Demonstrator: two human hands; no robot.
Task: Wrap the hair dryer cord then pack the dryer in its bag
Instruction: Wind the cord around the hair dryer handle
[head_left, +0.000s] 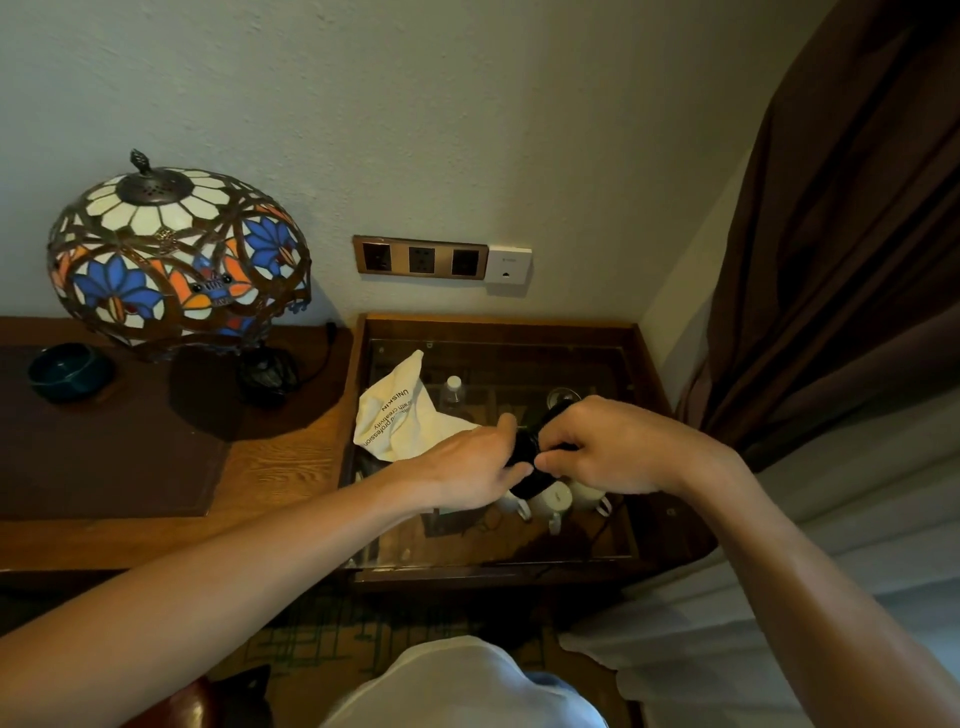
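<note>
A black hair dryer (527, 467) is held between both hands above the glass-topped side table (644, 364). My left hand (467, 462) grips its left side. My right hand (613, 447) closes over its upper right part, and most of the dryer is hidden by the fingers. The cord cannot be made out clearly. A cream cloth bag (402, 415) with printed lettering lies crumpled on the glass, just left of my left hand.
White mugs (553, 501) and a small bottle (453, 389) show under the glass. A stained-glass lamp (176, 260) and a dark bowl (67, 370) stand on the wooden desk at left. Wall sockets (421, 258) sit above the table. A brown curtain (831, 260) hangs at right.
</note>
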